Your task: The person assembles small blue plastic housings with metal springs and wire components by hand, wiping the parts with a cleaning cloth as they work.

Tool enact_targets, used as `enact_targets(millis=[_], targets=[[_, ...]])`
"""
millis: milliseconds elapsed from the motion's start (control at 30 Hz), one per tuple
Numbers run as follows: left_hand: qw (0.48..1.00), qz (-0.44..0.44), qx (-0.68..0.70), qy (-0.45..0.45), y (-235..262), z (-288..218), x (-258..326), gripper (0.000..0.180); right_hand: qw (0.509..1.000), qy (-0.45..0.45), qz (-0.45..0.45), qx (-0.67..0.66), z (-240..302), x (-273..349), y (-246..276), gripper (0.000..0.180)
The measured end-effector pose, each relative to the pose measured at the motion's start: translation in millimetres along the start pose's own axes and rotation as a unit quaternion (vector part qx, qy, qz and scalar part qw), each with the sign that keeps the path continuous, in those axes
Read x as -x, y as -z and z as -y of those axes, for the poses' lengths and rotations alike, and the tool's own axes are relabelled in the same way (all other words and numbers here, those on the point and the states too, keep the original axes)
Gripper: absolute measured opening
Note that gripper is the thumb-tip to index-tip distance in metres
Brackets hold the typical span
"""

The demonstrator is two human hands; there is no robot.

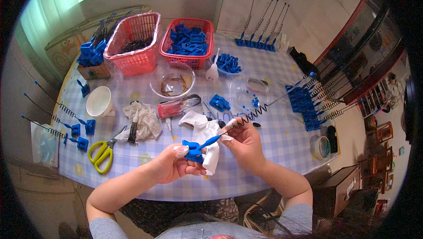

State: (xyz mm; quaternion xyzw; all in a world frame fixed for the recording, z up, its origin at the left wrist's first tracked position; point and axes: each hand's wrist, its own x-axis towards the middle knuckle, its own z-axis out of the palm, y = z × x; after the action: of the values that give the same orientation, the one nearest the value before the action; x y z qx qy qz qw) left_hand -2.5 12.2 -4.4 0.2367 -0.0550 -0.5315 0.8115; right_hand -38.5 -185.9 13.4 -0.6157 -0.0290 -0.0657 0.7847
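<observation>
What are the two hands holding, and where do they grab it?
The left hand pinches the blue plastic base between thumb and fingers. The right hand grips the thin antenna rod by its blue lower end, just below the coiled spring, along with a white tissue.

Both your forearms come up from the lower edge and meet near the table's front edge. Your left hand point(174, 165) is curled shut, thumb on top. Your right hand point(245, 144) pinches, fingertips together.

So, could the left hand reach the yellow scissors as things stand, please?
Probably yes, but not freely: the scissors lie uncovered just left of the left hand, with bare cloth between, yet its fingers hold a blue part.
</observation>
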Motion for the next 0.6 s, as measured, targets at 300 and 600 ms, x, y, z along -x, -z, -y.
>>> enact_targets(millis=[300,600], targets=[[0.901,-0.059,-0.364,-0.229,-12.0,2.5,0.3,0.054,0.998,-0.058,0.018,0.027,-4.2,-4.0,7.0,0.024],[0.758,-0.119,-0.548,-0.333,-9.0,9.8,-3.8,0.057,0.991,-0.11,0.056,-0.054,9.9,1.4,1.4,0.018]])
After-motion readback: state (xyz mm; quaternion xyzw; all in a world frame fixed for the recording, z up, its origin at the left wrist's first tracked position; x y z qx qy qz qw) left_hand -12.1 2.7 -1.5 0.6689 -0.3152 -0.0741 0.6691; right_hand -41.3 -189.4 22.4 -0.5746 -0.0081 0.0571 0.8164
